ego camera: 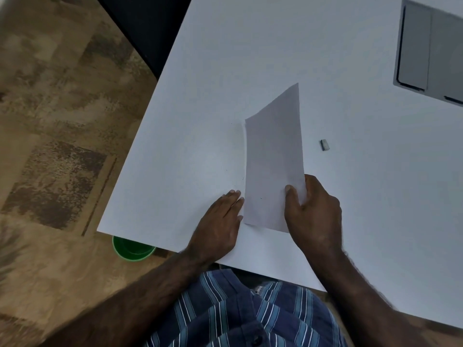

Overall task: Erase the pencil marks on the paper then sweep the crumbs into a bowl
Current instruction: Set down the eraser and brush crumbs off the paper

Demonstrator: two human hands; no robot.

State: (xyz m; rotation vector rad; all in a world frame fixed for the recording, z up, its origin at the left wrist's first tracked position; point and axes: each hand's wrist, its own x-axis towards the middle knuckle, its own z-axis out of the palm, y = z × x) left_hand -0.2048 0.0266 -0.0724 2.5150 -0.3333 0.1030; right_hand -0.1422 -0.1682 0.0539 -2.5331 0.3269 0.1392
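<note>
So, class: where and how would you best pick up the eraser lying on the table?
Pinch the eraser across its two long sides, coming straight down from above. It is a small flat block lying apart from the paper on bare table, so both long sides look open to a finger and thumb, and its short width suits a fingertip pinch.

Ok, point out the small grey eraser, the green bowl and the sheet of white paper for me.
small grey eraser (pixel 325 145), head view, middle of its top face.
green bowl (pixel 132 249), head view, inside wall below the table edge.
sheet of white paper (pixel 274 156), head view, centre of the raised sheet.
</note>
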